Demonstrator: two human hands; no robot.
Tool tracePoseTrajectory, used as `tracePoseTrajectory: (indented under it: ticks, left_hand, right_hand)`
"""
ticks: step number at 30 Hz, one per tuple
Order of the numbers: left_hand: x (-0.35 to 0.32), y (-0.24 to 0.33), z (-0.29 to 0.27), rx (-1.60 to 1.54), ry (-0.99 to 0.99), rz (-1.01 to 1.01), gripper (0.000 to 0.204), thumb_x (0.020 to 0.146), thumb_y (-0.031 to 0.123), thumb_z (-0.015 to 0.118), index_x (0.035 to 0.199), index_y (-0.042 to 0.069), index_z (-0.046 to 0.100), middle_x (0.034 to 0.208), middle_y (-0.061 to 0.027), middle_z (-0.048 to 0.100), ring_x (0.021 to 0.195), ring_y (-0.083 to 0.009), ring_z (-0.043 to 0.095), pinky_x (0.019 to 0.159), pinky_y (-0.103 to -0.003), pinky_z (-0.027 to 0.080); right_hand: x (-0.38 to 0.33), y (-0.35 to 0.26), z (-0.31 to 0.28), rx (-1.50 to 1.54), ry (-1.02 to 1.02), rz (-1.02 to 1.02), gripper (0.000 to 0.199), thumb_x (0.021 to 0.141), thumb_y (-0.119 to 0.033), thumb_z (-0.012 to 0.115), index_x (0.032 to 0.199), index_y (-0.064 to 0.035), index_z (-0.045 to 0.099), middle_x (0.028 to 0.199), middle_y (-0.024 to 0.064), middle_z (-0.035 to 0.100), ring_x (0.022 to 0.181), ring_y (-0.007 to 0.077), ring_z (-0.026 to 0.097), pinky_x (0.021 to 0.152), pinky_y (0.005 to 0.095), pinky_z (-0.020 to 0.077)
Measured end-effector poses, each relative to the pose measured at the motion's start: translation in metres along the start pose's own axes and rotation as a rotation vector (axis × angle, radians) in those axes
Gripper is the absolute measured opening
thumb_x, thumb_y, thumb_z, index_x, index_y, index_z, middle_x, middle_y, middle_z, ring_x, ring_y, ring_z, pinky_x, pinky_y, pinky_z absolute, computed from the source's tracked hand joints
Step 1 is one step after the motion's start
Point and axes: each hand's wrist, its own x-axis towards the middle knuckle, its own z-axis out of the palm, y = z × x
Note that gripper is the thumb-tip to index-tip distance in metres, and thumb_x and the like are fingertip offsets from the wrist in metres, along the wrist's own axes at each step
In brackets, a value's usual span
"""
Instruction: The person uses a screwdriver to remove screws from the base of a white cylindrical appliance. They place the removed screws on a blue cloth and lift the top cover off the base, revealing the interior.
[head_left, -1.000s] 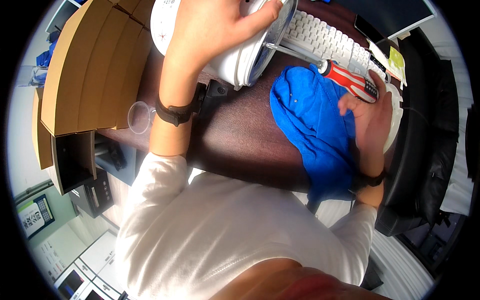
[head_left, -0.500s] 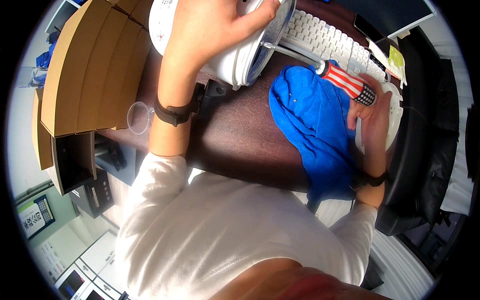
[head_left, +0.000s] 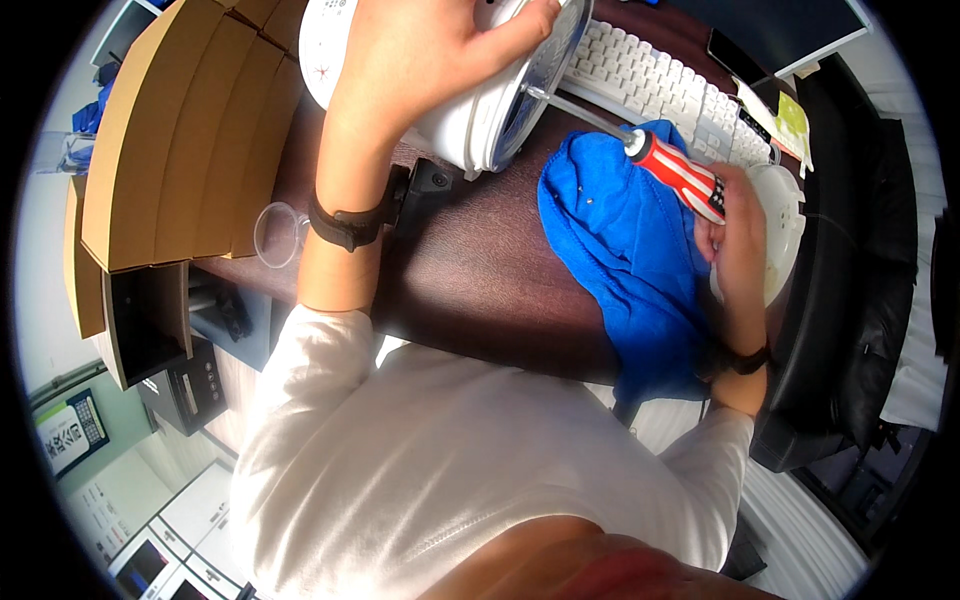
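My left hand (head_left: 425, 50) grips a white cylindrical appliance (head_left: 455, 140) lying tilted on its side, the thumb stretched over its rim toward the end that faces right. A screwdriver (head_left: 672, 170) with a red, white and black handle reaches across from the right, its shaft tip at that end near the rim. My right hand (head_left: 738, 215) is closed around the back of the handle. Under the screwdriver a crumpled blue cloth (head_left: 610, 225) lies on the desk and hangs over its front edge. A round white cover (head_left: 782, 215) sits beside my right hand, partly hidden by it.
Behind the screwdriver lies a white keyboard (head_left: 650, 80), with a monitor (head_left: 785, 30) at the far right. Brown cardboard boxes (head_left: 180, 140) stand on the left, near a clear plastic cup (head_left: 275, 238). Black padded seating (head_left: 840, 330) borders the desk's right side.
The screwdriver handle has turned about its axis, and its back end has shifted slightly. My right hand's fingers have wrapped around it from a more open pose. My left hand stays put.
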Motion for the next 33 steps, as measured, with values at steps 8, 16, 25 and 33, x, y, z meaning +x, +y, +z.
tracePoseTrajectory:
  ticks: [8,16,25,33]
  left_hand:
    - [-0.001,0.0,0.0,0.009,0.002,0.001,0.044,0.077,0.026,0.063,0.111,-0.003,0.062,0.108,-0.0221,0.063,0.108,-0.0376,0.056,0.095,-0.043,0.043]
    - [0.0,0.0,0.0,0.007,0.011,-0.001,0.045,0.077,0.026,0.063,0.111,-0.003,0.062,0.108,-0.022,0.063,0.108,-0.0374,0.056,0.095,-0.043,0.043]
    - [-0.001,-0.002,-0.001,0.003,0.01,0.015,0.045,0.077,0.025,0.063,0.111,-0.003,0.062,0.106,-0.0219,0.064,0.107,-0.0377,0.057,0.095,-0.043,0.043]
    - [0.0,-0.002,0.0,0.002,0.011,0.023,0.045,0.077,0.025,0.064,0.111,-0.003,0.062,0.105,-0.0217,0.064,0.106,-0.0376,0.057,0.094,-0.043,0.044]
  right_hand:
    - [-0.002,-0.015,0.014,0.337,0.124,-0.118,0.039,0.091,-0.009,0.051,0.128,-0.0005,0.039,0.089,0.0092,0.057,0.06,0.0104,0.05,0.055,0.0205,0.0394]
    - [-0.008,-0.013,0.013,0.007,0.123,-0.293,0.043,0.095,-0.028,0.05,0.126,0.001,0.044,0.099,0.0118,0.058,0.062,0.0109,0.052,0.058,0.0206,0.0412]
    - [-0.011,-0.026,0.003,0.461,-0.198,0.286,0.04,0.102,-0.024,0.03,0.122,0.0043,0.05,0.095,0.0155,0.059,0.049,0.0124,0.048,0.041,0.0223,0.0361]
    - [-0.014,-0.027,0.017,0.36,0.038,-0.007,0.039,0.094,-0.021,0.049,0.125,0.0024,0.044,0.098,0.0138,0.057,0.064,0.013,0.053,0.057,0.0241,0.0423]
